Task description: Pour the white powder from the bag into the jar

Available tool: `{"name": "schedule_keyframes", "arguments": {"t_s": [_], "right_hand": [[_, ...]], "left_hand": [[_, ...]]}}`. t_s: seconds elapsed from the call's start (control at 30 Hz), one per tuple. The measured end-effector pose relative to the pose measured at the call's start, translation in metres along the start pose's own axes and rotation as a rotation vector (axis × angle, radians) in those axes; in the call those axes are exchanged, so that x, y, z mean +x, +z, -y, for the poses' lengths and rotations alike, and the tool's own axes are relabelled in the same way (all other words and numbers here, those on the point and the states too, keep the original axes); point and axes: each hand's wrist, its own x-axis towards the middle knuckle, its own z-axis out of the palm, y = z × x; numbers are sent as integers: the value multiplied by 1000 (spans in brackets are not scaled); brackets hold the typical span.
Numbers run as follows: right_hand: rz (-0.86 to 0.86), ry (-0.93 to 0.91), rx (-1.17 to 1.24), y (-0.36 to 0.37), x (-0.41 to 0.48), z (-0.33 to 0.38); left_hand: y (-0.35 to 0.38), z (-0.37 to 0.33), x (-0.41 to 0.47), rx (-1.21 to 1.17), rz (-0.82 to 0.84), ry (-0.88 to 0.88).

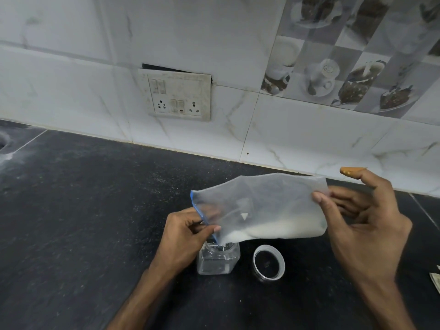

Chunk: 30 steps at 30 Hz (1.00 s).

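A translucent zip bag [259, 206] with a blue seal strip hangs sideways over the dark counter, white powder [273, 231] lying along its lower edge. My left hand [188, 232] pinches the bag's blue mouth end, which points down at the opening of a clear square plastic jar [217, 259]. My right hand [364, 225] grips the bag's closed end, thumb on the front, index finger raised. The jar stands upright below the bag's low corner, partly hidden by my left hand. Its lid [269, 262] lies open side up on the counter just to the jar's right.
The black stone counter [95, 210] runs back to a tiled wall with a switch and socket panel [178, 95]. A sink edge [3, 141] shows at far left. Some paper [435, 279] lies at the right edge.
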Motion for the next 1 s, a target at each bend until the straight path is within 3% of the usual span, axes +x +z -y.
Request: {"name": "schedule_keyframes", "arguments": {"t_s": [1.0], "right_hand": [[-8,2,-3,3,-1,7]], "left_hand": [[0,2,-1,76,-36,-18]]}}
